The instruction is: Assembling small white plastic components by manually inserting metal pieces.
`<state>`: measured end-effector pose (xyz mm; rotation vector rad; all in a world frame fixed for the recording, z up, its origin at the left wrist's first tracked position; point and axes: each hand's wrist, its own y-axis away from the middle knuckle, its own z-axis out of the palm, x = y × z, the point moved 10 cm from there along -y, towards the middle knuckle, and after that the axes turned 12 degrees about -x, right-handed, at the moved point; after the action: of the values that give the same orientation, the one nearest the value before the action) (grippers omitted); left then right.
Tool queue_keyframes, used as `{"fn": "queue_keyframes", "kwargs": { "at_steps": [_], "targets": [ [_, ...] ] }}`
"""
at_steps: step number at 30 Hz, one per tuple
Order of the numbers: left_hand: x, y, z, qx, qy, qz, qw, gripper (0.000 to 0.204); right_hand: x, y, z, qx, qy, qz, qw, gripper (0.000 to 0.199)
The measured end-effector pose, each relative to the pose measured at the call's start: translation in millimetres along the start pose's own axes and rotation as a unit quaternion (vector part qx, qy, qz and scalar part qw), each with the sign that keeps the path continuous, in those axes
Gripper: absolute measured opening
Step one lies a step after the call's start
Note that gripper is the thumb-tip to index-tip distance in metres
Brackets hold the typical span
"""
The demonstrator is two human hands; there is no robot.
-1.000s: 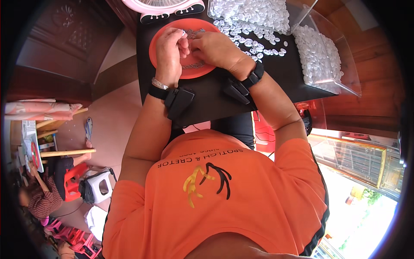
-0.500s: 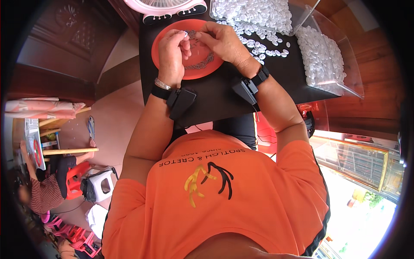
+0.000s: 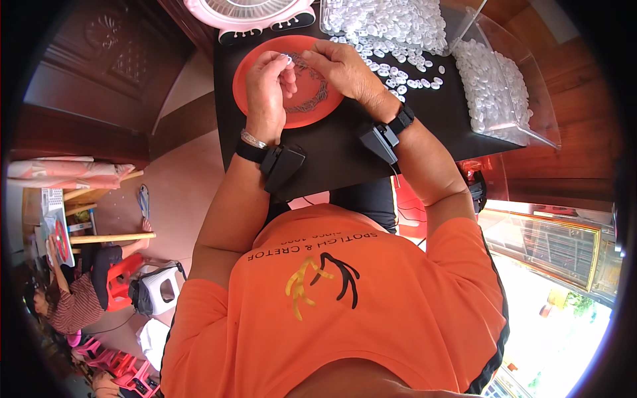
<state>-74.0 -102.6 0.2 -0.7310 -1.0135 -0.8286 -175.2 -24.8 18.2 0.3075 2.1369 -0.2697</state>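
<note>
We are sitting at a black table (image 3: 345, 149) whose top is filling the upper middle of the view, our orange shirt taking up the lower half. At the table's right edge a clear plastic bin (image 3: 524, 99) is standing tilted, heaped with small white pieces, and along the far edge a second clear tray (image 3: 385, 16) of the same white pieces is spilling a loose scatter (image 3: 405, 73) onto the black top. At the far left corner the pink base of a fan (image 3: 249, 13) is resting. Just in front of it an orange round plate (image 3: 265, 106) is lying near the left edge, carrying a dark ring-shaped strand (image 3: 312, 99). We are holding both hands above that plate: our left hand (image 3: 265, 93) is pinching a tiny white piece (image 3: 286, 60) between its nearly closed fingers (image 3: 279, 63), while our right hand (image 3: 342, 66) is curling its fingers close toward the same piece, though we cannot tell whether they are touching it. Both wrists are wearing black strapped devices.
</note>
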Motion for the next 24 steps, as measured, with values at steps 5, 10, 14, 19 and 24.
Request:
{"fn": "queue_keyframes", "kwargs": {
  "at_steps": [5,10,14,19,24],
  "targets": [
    [7.4,0.5,16.9,-0.015,-0.131,0.021,0.991,0.012,-2.3,1.9,-7.6,0.037,-0.026,-0.018,0.999,0.033],
    [8.6,2.7,25.7,-0.044,-0.142,0.056,0.987,0.013,0.6,0.6,-4.7,0.007,-0.039,-0.014,0.999,0.035],
    [8.4,1.3,24.4,-0.059,-0.133,0.059,0.988,0.013,-0.8,0.0,4.8,-0.026,-0.086,-0.013,0.996,0.036],
    [4.1,0.4,21.8,-0.061,-0.103,0.036,0.992,0.014,-1.6,0.6,10.3,-0.058,-0.137,-0.030,0.988,0.031],
    [-3.0,-2.0,6.7,-0.024,0.037,0.004,0.999,0.012,-8.5,-0.4,8.6,-0.055,-0.149,-0.057,0.986,0.025]
  ]
}}
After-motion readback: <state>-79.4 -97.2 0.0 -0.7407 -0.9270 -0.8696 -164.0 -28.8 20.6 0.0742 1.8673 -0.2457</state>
